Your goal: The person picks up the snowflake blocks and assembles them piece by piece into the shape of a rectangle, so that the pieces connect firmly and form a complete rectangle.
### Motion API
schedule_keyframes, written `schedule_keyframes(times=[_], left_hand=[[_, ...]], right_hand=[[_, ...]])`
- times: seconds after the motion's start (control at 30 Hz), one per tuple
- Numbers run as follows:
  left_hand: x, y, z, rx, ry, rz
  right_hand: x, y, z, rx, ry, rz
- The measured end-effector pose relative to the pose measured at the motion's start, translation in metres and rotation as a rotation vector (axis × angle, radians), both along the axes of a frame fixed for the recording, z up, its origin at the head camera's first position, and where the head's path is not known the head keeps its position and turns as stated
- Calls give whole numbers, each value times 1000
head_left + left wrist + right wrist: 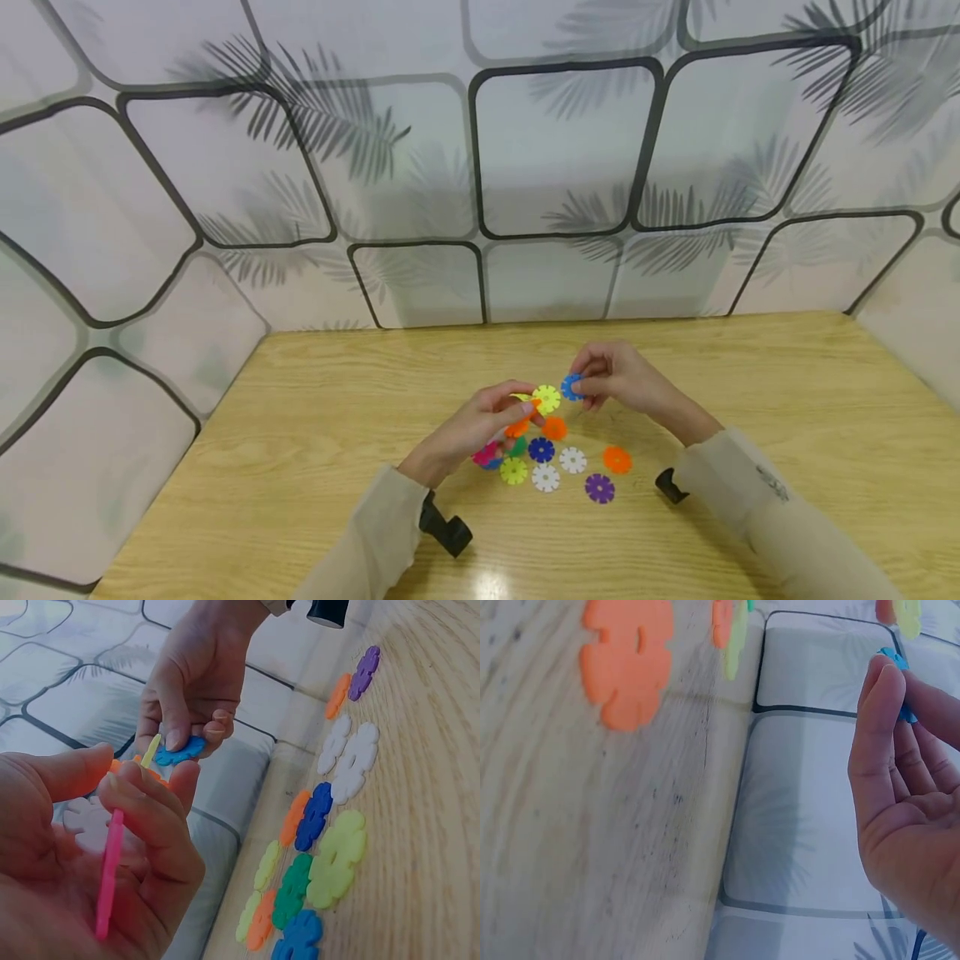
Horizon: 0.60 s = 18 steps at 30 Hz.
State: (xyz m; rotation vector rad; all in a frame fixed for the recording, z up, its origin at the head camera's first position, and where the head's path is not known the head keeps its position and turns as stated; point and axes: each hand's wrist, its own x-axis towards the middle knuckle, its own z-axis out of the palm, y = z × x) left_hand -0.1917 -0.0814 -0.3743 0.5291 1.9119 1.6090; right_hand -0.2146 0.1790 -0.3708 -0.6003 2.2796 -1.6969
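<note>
Above the table the left hand holds several joined notched discs: a yellow one, an orange one, and a pink one. In the left wrist view the pink disc stands edge-on at its curled fingers, with a pale disc behind. The right hand pinches a blue disc between thumb and fingers, just right of the yellow disc. Whether the blue and yellow discs touch cannot be told. In the right wrist view the blue disc is partly hidden by the fingertips.
On the wooden table below the hands lie loose discs: dark blue, white, purple, orange, yellow-green and several others. A patterned curtain stands behind the table's far edge.
</note>
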Motion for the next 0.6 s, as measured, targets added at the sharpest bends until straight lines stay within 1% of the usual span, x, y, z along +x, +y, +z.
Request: schedule_keyframes(times=[0.2,0.43,0.6], left_hand=[[0,1,0,-3,3,-2],[1,2,0,-28,4,-5],[1,2,0,-5,12,-24]], right_hand=[[3,-1,1,-12,20,16],[7,-4,1,-25,47,36],[7,-5,1,-42,58,52]])
